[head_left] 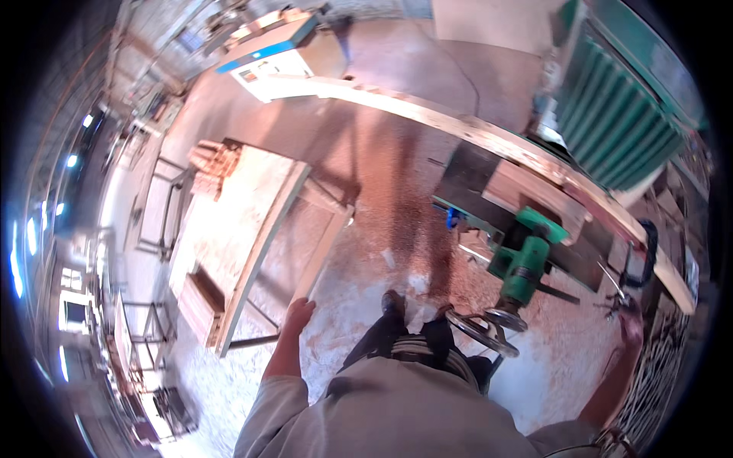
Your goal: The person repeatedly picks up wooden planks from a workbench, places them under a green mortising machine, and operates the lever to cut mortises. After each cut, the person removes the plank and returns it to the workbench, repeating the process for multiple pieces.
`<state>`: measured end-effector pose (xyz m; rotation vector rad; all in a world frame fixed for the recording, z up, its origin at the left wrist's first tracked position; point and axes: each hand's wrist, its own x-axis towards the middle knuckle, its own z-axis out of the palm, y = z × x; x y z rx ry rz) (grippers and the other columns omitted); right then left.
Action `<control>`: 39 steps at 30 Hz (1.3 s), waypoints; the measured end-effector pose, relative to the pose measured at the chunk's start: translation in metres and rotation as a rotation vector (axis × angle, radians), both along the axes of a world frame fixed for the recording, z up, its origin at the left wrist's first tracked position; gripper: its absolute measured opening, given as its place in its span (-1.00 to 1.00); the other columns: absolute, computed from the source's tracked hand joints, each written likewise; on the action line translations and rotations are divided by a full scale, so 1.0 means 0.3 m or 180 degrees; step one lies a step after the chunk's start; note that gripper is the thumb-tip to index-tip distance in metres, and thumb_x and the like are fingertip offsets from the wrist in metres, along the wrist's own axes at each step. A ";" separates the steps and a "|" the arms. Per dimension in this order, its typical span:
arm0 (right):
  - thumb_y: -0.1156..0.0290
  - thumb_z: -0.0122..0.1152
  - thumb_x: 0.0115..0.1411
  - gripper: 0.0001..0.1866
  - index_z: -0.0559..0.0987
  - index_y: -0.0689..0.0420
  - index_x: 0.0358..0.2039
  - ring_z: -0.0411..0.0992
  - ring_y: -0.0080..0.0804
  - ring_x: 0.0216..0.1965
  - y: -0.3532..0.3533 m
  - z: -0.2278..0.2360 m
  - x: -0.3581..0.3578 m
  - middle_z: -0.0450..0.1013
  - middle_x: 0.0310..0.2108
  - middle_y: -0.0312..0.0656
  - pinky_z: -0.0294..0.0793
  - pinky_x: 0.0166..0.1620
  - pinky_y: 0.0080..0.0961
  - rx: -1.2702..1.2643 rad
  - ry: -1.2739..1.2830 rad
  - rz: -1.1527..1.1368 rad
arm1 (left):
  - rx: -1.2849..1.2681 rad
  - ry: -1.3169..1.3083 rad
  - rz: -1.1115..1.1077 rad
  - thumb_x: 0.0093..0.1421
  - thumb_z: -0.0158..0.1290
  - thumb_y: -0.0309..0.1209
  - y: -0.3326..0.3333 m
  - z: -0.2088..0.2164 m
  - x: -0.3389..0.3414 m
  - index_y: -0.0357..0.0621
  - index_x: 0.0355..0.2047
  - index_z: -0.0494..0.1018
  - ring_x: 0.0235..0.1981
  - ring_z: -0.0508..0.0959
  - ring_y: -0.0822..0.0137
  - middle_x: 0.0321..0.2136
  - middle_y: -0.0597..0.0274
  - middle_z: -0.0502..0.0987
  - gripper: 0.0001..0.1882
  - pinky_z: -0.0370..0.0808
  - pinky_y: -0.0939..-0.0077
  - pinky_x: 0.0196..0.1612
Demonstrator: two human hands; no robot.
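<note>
The left hand has its fingers curled round the near end of a narrow wooden strip. The strip's long axis runs forward from those fingers and slants a little to the right, its far end pointing away from the person, near the corner of the tabletop. It looks straight, flat and slim, a pale tan with plain long edges; its grain is too washed out to tell.

The right hand is at a thin metal handle, just behind a dark curved clamp; blur and shadow hide its fingers, so I cannot tell whether they are closed or apart. A long pale beam passes ahead of these fingers, its long axis running from the right side forward and far to the left. It is thick, light yellowish and rough-looking, with darker marks along it.

Between the two hands, nearer the right fingers, stands a green machine with a metal handwheel. Left of the left fingers, brown planks lie on the tabletop.
</note>
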<state>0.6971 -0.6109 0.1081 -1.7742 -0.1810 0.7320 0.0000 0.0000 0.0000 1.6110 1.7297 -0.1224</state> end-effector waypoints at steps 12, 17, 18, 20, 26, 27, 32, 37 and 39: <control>0.29 0.22 0.04 -0.34 0.21 -0.08 0.17 0.36 -0.53 -0.22 0.075 -0.123 -0.170 0.37 -0.22 -0.43 0.32 -0.14 -0.56 -0.0142 0.0297 -0.1454 | -0.0001 0.0267 -0.0251 -0.01 0.06 -0.16 0.083 -0.033 -0.160 -0.29 -0.01 0.39 -0.31 0.56 0.10 -0.37 -0.02 0.57 -0.41 0.45 0.28 -0.19; 0.23 0.15 0.09 -0.59 0.40 0.06 -0.05 0.37 -0.54 -0.39 0.171 -0.120 -0.297 0.38 -0.39 -0.36 0.36 -0.32 -0.57 -0.0538 -0.0315 -0.1685 | 0.0311 0.0189 -0.0042 0.01 0.05 -0.10 0.281 -0.022 -0.190 -0.29 -0.01 0.39 -0.06 0.48 0.01 -0.13 -0.16 0.48 -0.39 0.39 0.24 0.00; 0.22 0.15 0.09 -0.59 0.41 0.06 -0.05 0.37 -0.53 -0.39 0.192 -0.103 -0.335 0.39 -0.39 -0.36 0.36 -0.32 -0.57 -0.0659 -0.0437 -0.1780 | 0.0451 0.0176 0.0073 0.01 0.05 -0.09 0.331 -0.027 -0.190 -0.27 -0.01 0.38 -0.08 0.49 0.02 -0.14 -0.15 0.49 -0.38 0.40 0.23 -0.02; 0.22 0.14 0.10 -0.60 0.41 0.07 -0.06 0.37 -0.52 -0.39 0.262 -0.090 -0.411 0.39 -0.39 -0.35 0.36 -0.32 -0.56 -0.0874 -0.0660 -0.1958 | 0.0701 0.0265 0.0308 0.02 0.07 -0.07 0.482 -0.012 -0.224 -0.23 0.01 0.37 -0.10 0.50 0.03 -0.17 -0.11 0.51 -0.37 0.41 0.21 -0.04; 0.19 0.13 0.11 -0.62 0.44 0.08 -0.09 0.37 -0.48 -0.38 0.598 -0.028 -0.721 0.41 -0.39 -0.32 0.37 -0.31 -0.53 -0.1529 -0.1301 -0.2357 | 0.1554 0.0028 0.0771 0.02 0.12 -0.10 1.186 -0.093 -0.529 -0.18 0.08 0.27 -0.11 0.50 0.01 -0.16 -0.06 0.50 -0.33 0.42 0.19 -0.06; 0.18 0.12 0.11 -0.62 0.44 0.09 -0.10 0.37 -0.48 -0.38 0.665 -0.023 -0.782 0.41 -0.39 -0.31 0.37 -0.31 -0.53 -0.1621 -0.1357 -0.2403 | 0.1734 0.0020 0.0773 0.02 0.12 -0.10 1.293 -0.102 -0.573 -0.18 0.10 0.25 -0.08 0.48 -0.01 -0.12 -0.09 0.48 -0.31 0.41 0.19 -0.03; 0.16 0.11 0.12 -0.63 0.46 0.10 -0.12 0.37 -0.45 -0.38 1.012 0.018 -1.120 0.42 -0.39 -0.29 0.38 -0.31 -0.51 -0.2055 -0.1450 -0.2431 | 0.1929 0.0198 0.1053 -0.03 0.16 -0.09 1.745 -0.027 -0.654 -0.26 0.10 0.21 0.03 0.36 -0.09 0.00 -0.20 0.34 -0.24 0.33 0.15 0.06; 0.13 0.10 0.14 -0.63 0.48 0.11 -0.15 0.38 -0.42 -0.37 1.283 0.004 -1.299 0.43 -0.39 -0.26 0.39 -0.30 -0.49 -0.2301 -0.1414 -0.2280 | 0.1994 0.0201 0.1536 -0.04 0.11 0.00 2.138 0.036 -0.713 -0.30 0.04 0.25 0.03 0.33 -0.12 0.00 -0.26 0.31 -0.25 0.29 0.16 0.09; 0.12 0.09 0.14 -0.63 0.49 0.12 -0.16 0.38 -0.40 -0.37 1.347 0.006 -1.359 0.44 -0.39 -0.25 0.39 -0.30 -0.48 -0.2445 -0.1418 -0.2252 | 0.1695 0.0542 0.1801 -0.06 0.10 0.06 2.258 0.092 -0.688 -0.28 0.05 0.22 0.10 0.25 -0.08 0.04 -0.20 0.27 -0.20 0.25 0.13 0.11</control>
